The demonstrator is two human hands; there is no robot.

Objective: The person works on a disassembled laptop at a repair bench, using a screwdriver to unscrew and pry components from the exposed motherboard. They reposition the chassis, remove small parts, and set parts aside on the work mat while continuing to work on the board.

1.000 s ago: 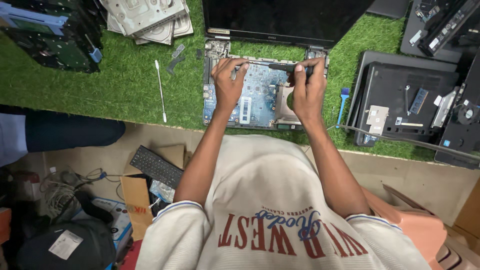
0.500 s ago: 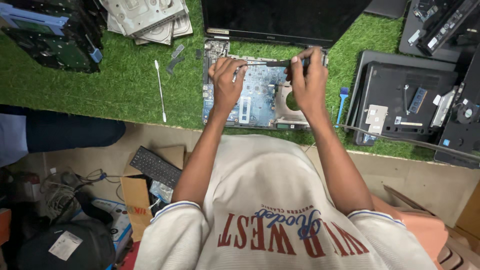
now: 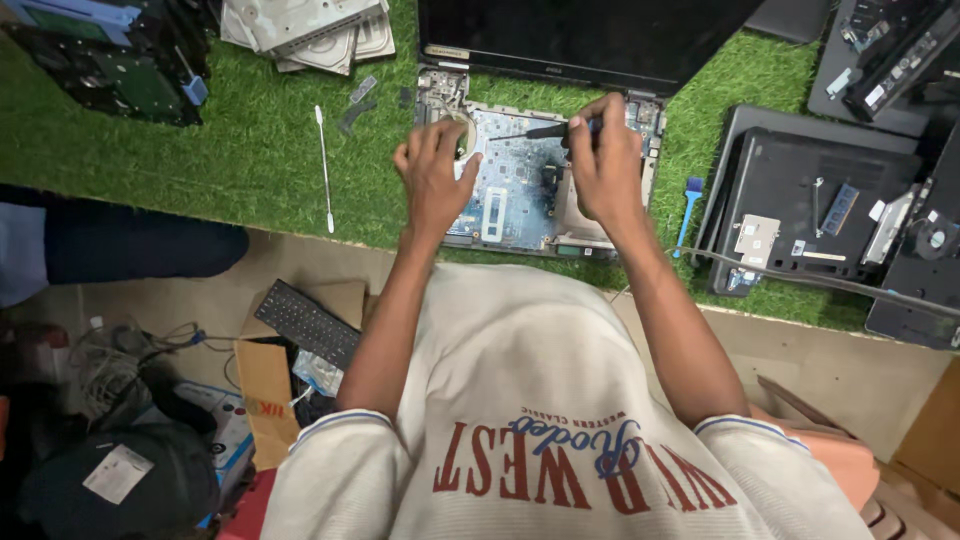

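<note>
Screwdriver (image 3: 545, 131), dark-handled, is pinched in the right hand (image 3: 603, 165), its tip angled leftward onto the bare board of the opened laptop (image 3: 520, 190) lying on the green turf tabletop (image 3: 250, 150). Just left of that tip, the left hand (image 3: 437, 180) presses flat on the board with fingers loosely curled, holding nothing. This looks like work on a screw; next, the tip must stay seated squarely.

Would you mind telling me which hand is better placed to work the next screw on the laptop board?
The right hand: it already grips the screwdriver, tip over the board. The left hand rests flat on the board's left side, holding no tool.
</note>
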